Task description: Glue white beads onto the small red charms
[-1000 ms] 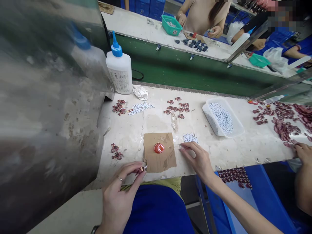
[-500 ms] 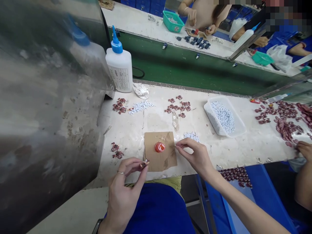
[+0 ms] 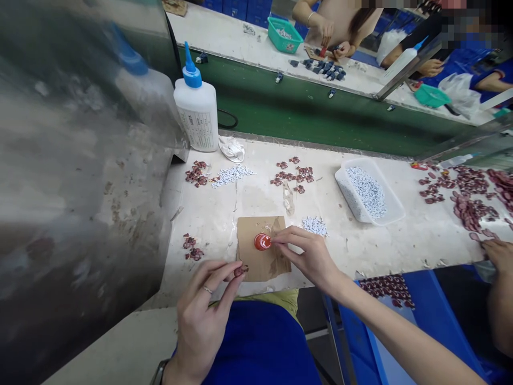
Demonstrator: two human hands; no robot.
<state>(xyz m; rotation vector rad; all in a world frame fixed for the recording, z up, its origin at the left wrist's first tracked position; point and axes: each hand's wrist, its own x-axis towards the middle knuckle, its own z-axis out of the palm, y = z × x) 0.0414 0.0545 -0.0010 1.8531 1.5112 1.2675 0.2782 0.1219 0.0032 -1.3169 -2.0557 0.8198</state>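
My left hand [image 3: 210,299] pinches a small brown molded piece [image 3: 240,271] between thumb and fingertips, over the near left corner of a cardboard square [image 3: 250,267]. On the cardboard sits a small round red cap [image 3: 262,242] with a shiny wet surface. My right hand [image 3: 306,254] has its thumb and forefinger pinched at the cap's right edge. Whatever those fingertips hold is too small to make out. Just beyond my right hand lies a little pile of tiny white-and-blue pieces [image 3: 315,225].
Brown pieces lie in clusters [image 3: 296,175] on the bench [image 3: 256,200]. A glue bottle [image 3: 198,115] stands back left beside a metal wall [image 3: 88,160]. A clear tub [image 3: 393,211] holds tiny white pieces. Another person's hand [image 3: 497,254] is far right; others work across the green conveyor belt [image 3: 272,112].
My right hand has moved left from beside the cardboard to the red cap. My left hand has turned the brown piece slightly. On the belt, small items have shifted right.
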